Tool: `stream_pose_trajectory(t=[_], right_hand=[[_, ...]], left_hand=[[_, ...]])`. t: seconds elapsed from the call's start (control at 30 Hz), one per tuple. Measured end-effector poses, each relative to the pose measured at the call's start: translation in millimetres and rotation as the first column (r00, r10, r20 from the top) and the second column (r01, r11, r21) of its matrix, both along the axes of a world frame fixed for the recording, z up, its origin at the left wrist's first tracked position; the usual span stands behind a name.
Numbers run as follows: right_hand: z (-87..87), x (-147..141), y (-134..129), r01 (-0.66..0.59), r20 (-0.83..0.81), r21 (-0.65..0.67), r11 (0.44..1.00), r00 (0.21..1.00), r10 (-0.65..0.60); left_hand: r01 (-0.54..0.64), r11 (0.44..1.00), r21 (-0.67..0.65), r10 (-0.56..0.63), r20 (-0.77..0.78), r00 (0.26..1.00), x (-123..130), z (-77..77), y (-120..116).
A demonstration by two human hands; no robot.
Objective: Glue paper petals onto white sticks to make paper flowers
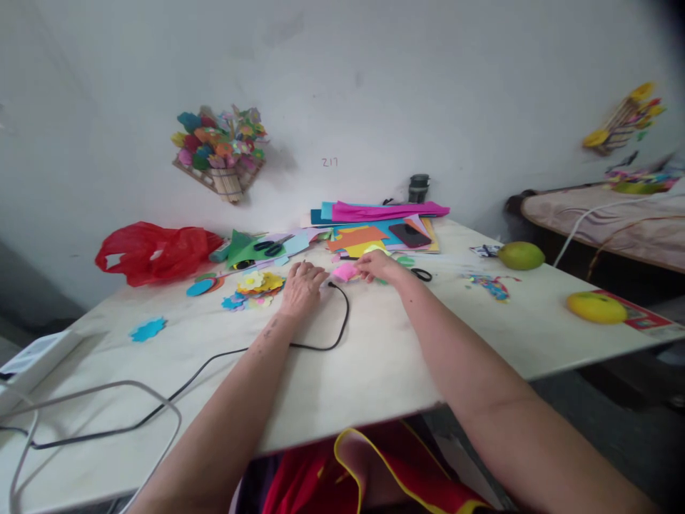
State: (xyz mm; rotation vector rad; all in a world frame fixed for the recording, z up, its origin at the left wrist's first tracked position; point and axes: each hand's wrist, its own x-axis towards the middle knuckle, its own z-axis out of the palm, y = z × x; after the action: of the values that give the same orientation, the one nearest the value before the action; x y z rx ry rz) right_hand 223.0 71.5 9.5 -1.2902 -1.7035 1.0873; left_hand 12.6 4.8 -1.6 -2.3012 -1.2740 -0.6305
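My left hand (pixel 304 289) rests on the white table (pixel 369 371), fingers apart and pointing forward, just right of a pile of yellow and blue paper flowers (pixel 260 283). Between my hands lies a small bright pink paper piece (pixel 345 272). My right hand (pixel 374 265) has its bent fingers at the right edge of this pink piece; whether they grip it is too small to tell. The plug end of a black cable (pixel 345 314) lies beside my left fingertips.
Behind my hands are coloured paper sheets (pixel 364 235), a phone (pixel 409 235) and scissors (pixel 272 245). A red plastic bag (pixel 160 250) sits at the back left. Two mangoes (pixel 521 255) lie on the right. A pale cable (pixel 128 383) crosses the left front.
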Motion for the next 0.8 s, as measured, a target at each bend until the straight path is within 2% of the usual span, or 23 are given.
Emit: stream_pose_trajectory(t=[0.13,0.3,0.4,0.57,0.8], right_hand=[[3.4,1,-3,0.007,0.044,-0.036,0.999,0.999,-0.005],[7.6,4,-7,-0.006,0.221,0.05,0.999,0.975,-0.005],[4.8,5,-5,-0.041,0.252,0.062,0.997,0.967,0.024],[-0.5,2,-2,-0.098,0.241,-0.027,0.995,0.965,0.101],[4.7,3,-9,-0.125,0.364,-0.001,0.992,0.924,0.117]], left_hand=[[0.031,1.0,-0.005,-0.031,-0.043,0.999,2,5.1,3],[0.087,0.995,-0.054,-0.093,-0.122,0.988,12,13.7,4],[0.032,0.997,-0.075,-0.038,-0.08,0.996,22,9.8,1],[-0.167,0.985,-0.033,0.17,0.148,0.974,27,-4.9,-1],[-0.15,0.982,-0.113,0.153,0.02,0.988,28,-10.9,-1]])
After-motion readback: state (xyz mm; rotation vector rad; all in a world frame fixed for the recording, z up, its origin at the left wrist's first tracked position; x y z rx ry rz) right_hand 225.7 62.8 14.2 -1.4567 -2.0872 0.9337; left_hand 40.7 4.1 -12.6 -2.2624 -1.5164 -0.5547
